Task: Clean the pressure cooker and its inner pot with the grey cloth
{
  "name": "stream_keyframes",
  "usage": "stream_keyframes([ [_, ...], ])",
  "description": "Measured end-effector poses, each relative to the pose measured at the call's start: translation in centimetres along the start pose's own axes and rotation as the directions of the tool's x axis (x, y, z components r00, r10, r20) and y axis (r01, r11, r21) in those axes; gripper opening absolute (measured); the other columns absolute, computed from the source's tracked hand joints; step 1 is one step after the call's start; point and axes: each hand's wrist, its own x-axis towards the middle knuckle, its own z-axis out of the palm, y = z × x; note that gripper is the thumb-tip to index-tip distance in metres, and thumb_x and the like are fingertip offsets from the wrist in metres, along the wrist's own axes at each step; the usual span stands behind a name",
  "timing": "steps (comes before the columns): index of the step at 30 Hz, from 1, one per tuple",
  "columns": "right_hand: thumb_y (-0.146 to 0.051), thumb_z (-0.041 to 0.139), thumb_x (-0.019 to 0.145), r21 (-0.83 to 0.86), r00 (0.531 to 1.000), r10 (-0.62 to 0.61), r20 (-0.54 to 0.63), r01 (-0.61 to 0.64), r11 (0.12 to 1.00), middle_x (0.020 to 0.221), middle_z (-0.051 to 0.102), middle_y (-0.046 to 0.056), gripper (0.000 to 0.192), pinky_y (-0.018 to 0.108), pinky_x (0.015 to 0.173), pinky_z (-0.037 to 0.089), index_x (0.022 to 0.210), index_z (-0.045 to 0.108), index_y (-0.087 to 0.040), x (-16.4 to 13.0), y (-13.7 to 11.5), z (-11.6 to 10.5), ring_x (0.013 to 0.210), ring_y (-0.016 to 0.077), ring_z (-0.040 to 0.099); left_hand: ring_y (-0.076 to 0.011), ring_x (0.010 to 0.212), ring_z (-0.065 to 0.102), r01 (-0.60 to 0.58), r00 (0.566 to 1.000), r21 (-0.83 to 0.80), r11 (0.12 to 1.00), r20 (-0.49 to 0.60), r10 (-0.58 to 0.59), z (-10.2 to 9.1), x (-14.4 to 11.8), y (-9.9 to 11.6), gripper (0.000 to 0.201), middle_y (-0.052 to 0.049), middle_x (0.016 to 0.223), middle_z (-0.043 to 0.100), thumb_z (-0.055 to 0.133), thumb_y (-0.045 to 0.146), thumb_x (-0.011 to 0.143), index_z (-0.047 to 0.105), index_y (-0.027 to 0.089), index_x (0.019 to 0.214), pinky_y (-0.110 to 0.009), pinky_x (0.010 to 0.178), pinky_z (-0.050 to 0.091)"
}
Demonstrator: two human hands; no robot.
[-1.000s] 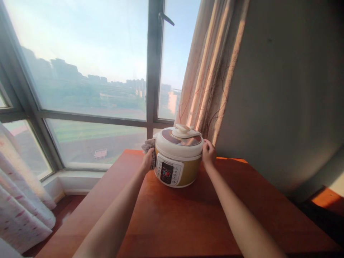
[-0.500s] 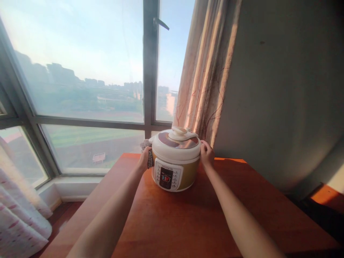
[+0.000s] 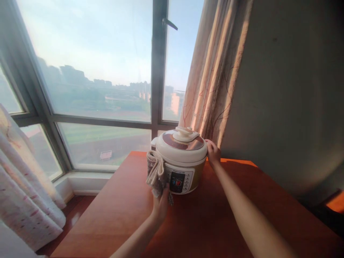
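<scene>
A white and gold electric pressure cooker (image 3: 185, 157) with a brown-topped lid and a front button panel stands on a reddish wooden table (image 3: 204, 222), near its far edge. My left hand (image 3: 161, 206) grips a crumpled beige-grey cloth (image 3: 156, 172) from below and presses it against the cooker's left front side. My right hand (image 3: 213, 152) holds the cooker's right side just under the lid rim, fingers curled on it.
A large window (image 3: 102, 82) with a dark frame and a handle is behind the table. A patterned curtain (image 3: 212, 79) hangs right behind the cooker, next to a grey wall (image 3: 290, 93). Another curtain (image 3: 24, 186) hangs at the lower left.
My left hand has pulled back from the cooker's left rear to its left front, bringing the cloth into full view. My right hand stays on the right side.
</scene>
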Motion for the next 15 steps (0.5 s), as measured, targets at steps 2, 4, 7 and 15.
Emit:
stream_keyframes([
  [2, -0.048, 0.042, 0.084, 0.005, 1.0, 0.007, -0.001, -0.007, 1.0, 0.108, 0.077, 0.01, 0.049, 0.039, 0.088, 0.048, 0.104, 0.076, -0.02, 0.0, -0.1, 0.0, 0.107, 0.0311, 0.065, -0.0292, 0.151, 0.03, -0.217, 0.976, 0.042, 0.975, 0.03, 0.216, 0.1, -1.3, 0.4, 0.063, -0.006, 0.157, 0.045, 0.06, 0.047, 0.088, 0.051, 0.029, 0.147, -0.047, 0.126, 0.021],
  [4, -0.048, 0.042, 0.083, 0.008, 1.0, 0.013, -0.002, -0.013, 1.0, 0.108, 0.077, 0.01, 0.049, 0.039, 0.088, 0.048, 0.103, 0.076, -0.02, 0.0, -0.1, 0.0, 0.108, 0.0311, 0.065, -0.0306, 0.151, 0.03, -0.385, 0.922, 0.06, 0.921, 0.078, 0.38, 0.1, -1.5, 0.9, 0.054, -0.004, 0.157, 0.046, 0.058, 0.043, 0.09, 0.057, 0.032, 0.142, -0.049, 0.126, 0.02],
  [7, -0.048, 0.042, 0.083, 0.01, 1.0, 0.012, 0.007, -0.013, 1.0, 0.109, 0.077, 0.01, 0.049, 0.04, 0.09, 0.048, 0.104, 0.076, -0.02, 0.0, -0.1, -0.1, 0.109, 0.0312, 0.065, -0.0318, 0.15, 0.031, -0.428, 0.902, 0.055, 0.902, 0.085, 0.423, 0.0, -0.4, 1.0, 0.052, -0.004, 0.154, 0.049, 0.059, 0.04, 0.089, 0.059, 0.032, 0.14, -0.05, 0.125, 0.023],
  [15, -0.048, 0.041, 0.084, 0.009, 1.0, 0.016, 0.014, -0.016, 1.0, 0.113, 0.076, 0.01, 0.05, 0.039, 0.092, 0.048, 0.107, 0.076, -0.02, 0.0, 0.0, -0.2, 0.111, 0.0303, 0.064, -0.0298, 0.126, 0.058, 0.163, 0.976, 0.009, 0.987, -0.146, -0.16, 0.1, 7.0, 0.1, 0.045, -0.008, 0.119, 0.071, 0.061, 0.046, 0.081, 0.066, 0.019, 0.117, -0.042, 0.107, 0.048],
])
